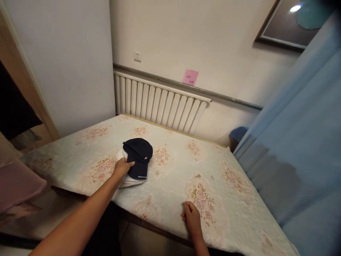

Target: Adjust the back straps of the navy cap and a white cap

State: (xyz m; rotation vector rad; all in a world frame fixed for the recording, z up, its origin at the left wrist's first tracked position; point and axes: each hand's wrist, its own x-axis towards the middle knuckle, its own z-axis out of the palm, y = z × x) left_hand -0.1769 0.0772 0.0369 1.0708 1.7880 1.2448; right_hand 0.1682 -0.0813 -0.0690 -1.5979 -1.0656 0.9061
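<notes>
A dark navy baseball cap (138, 149) lies on the flowered tablecloth (176, 185), its brim pointing toward me with small white lettering on the edge. Beneath it is a white cap (133, 182), mostly hidden, its brim showing below the navy one. My left hand (122, 168) grips the left side of the caps, thumb on top of the navy brim and fingers out of sight underneath. Low over the front of the cloth, my right hand (191, 215) is loosely curled beside a printed rose cluster, with nothing visible in it.
A white radiator (160, 103) stands behind the table, with a pink note (190, 77) above it. A blue curtain (298, 142) hangs along the right side, near a blue object (239, 133) at the back corner. Pink fabric (18, 181) lies at left.
</notes>
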